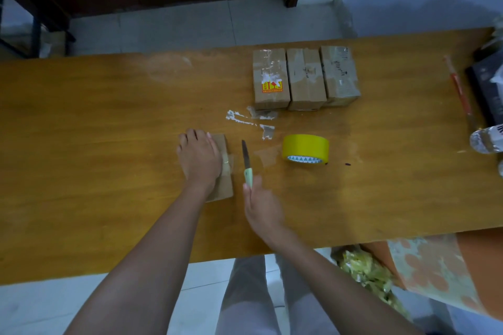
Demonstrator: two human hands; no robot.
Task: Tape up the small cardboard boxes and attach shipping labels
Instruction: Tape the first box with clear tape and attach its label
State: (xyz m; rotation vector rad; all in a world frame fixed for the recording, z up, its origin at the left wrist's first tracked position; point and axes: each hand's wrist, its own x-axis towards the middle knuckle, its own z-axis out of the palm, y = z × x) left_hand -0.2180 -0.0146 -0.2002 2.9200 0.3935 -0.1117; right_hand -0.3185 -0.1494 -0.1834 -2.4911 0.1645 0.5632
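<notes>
Now left hand (200, 156) presses box (224, 187); right (261, 207) grips knife (247, 160).

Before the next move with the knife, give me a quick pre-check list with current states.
1. Box held down: ok, left hand lies flat on top of it.
2. Knife in hand: ok, right hand holds the green handle, blade pointing away from the person.
3. Blade clear of the left hand: ok, it sits right of the box with a gap.
4. Tape strip on the box: cannot tell whether it is fully stuck down; the hand covers most of it.
5. Tape roll within reach: ok, right of the knife on the table.
6. Shipping label on this box: cannot tell; none visible.
</notes>
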